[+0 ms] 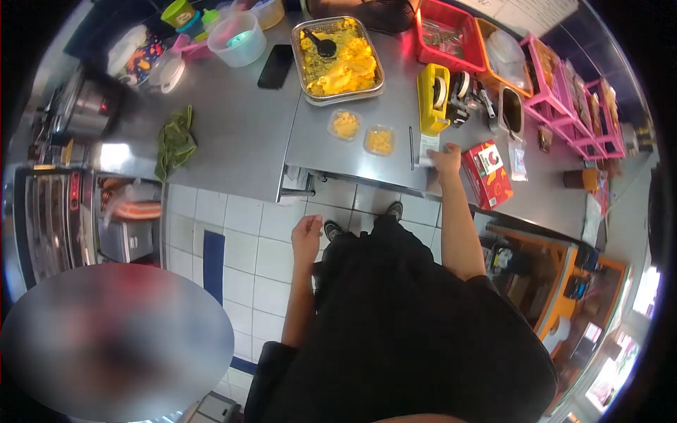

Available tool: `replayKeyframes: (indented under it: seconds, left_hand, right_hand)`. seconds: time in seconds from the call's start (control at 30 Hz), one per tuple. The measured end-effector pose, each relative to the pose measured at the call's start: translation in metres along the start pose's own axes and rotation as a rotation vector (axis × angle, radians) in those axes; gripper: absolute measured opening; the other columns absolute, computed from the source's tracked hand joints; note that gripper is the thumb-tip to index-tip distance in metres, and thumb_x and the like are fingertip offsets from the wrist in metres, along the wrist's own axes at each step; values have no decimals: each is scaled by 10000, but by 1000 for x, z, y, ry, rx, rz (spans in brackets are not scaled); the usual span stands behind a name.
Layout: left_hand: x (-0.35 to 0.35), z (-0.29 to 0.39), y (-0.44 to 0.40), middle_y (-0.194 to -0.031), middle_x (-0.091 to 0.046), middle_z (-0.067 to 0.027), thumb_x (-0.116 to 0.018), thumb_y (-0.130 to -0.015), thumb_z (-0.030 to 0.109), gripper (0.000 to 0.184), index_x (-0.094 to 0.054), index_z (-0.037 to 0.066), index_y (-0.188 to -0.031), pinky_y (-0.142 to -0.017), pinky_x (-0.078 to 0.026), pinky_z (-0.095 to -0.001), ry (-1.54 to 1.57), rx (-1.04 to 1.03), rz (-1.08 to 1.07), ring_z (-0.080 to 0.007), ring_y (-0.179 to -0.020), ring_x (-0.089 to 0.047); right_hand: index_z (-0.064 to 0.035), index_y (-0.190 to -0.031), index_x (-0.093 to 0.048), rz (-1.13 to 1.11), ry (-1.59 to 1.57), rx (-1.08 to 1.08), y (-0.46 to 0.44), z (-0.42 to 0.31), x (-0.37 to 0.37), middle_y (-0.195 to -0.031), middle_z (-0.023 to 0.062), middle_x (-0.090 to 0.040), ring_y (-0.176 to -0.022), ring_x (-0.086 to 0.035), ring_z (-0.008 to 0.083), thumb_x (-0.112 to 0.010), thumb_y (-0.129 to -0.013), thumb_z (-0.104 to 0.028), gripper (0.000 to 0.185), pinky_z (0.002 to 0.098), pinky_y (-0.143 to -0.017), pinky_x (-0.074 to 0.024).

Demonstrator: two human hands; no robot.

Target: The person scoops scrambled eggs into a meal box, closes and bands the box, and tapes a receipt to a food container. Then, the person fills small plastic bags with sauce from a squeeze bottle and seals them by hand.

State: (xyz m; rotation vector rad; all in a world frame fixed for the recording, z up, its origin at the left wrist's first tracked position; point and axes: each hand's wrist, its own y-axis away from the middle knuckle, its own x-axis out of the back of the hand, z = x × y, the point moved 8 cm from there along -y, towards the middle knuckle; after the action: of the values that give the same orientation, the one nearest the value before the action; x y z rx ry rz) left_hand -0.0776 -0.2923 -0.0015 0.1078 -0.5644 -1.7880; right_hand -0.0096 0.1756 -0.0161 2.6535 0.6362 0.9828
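Note:
My right hand (446, 162) is over the steel counter, fingers bent at the edge of a white paper slip (428, 145), which it appears to pinch. Left of the slip lies a dark pen (412, 148); a red box (488, 174) is just right of my wrist. Low over the floor tiles hangs my left hand (307, 234), its fingers curled with nothing visible in them. Two small clear tubs, one with yellow food (345, 125) and one with yellow pieces (381, 140), sit on the counter. Behind them a metal tray (308, 82) holds yellow food and a black spoon (321, 44).
A yellow tape dispenser (431, 99) stands behind the slip. Pink racks (557, 106) and a red basket (448, 35) line the back right. On the left are a phone (276, 67), a green cloth (176, 143) and a clear tub (237, 42). A blurred oval covers the lower left.

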Motion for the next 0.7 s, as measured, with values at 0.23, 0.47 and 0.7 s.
replayKeyframes:
  seconds: [0.23,0.47,0.7]
  left_hand:
    - [-66,74,-35,-779,-686,-53,-665,-964,286,327,-689,-39,-985,-631,-495,-270,-56,-109,-312,-104,-676,-603]
    - [-145,118,-32,-844,-695,-42,-683,-956,344,368,-704,-19,-1014,-656,-505,-268,168,174,-434,-119,-718,-622]
    - [-180,149,-87,-962,-704,-65,-675,-970,307,360,-674,-29,-1100,-758,-534,-275,117,-21,-425,-116,-857,-659]
  right_hand:
    - [-39,-1278,-547,-305,-534,-286,45,40,2,-1097,107,-680,-897,-663,204,-704,-910,-68,401,337,-707,-536]
    - [-9,-1339,-514,-442,-780,-14,163,-22,5,-1043,86,-702,-888,-650,126,-651,-918,17,443,261,-671,-506]
    - [20,-1259,-539,-605,-521,93,118,-60,-48,-1010,115,-698,-855,-666,167,-724,-888,-37,418,303,-721,-547]
